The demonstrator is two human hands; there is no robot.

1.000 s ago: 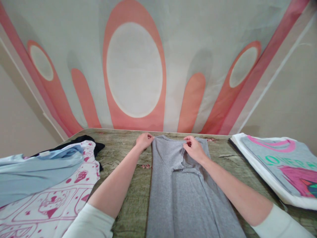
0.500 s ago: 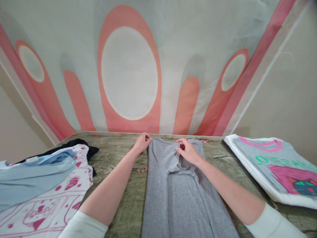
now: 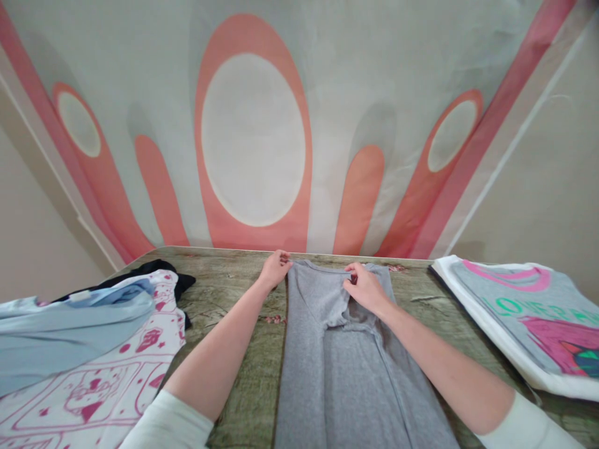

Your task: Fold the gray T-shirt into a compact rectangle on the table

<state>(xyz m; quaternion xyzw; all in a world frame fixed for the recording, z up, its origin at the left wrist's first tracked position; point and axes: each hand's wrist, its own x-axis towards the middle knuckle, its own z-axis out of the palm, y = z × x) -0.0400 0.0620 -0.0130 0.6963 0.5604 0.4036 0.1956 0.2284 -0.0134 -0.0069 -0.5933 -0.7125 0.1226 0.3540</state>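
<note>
A grey shirt [image 3: 346, 380] lies lengthwise in front of me, its sides folded inward over the body. My left hand [image 3: 276, 269] has its fingertips closed on the shirt's far left corner, by the shoulder. At the neckline, my right hand [image 3: 365, 285] pinches the fabric between thumb and fingers. Part of the collar and the far right shoulder is hidden behind that hand. Creases gather below the neckline, where the folded edges meet.
To the left lie loose clothes: a light blue garment [image 3: 84, 330], a white one with pink prints [image 3: 116, 386] and a black one [image 3: 185, 285]. A stack of folded shirts [image 3: 510, 277] sits right on the wood-patterned table [image 3: 243, 368]. Behind rises a printed backdrop [image 3: 327, 125].
The whole view has shifted, so everything appears slightly farther right. Both hands keep their places on the grey shirt; the right thumb and fingers look a little closer together.
</note>
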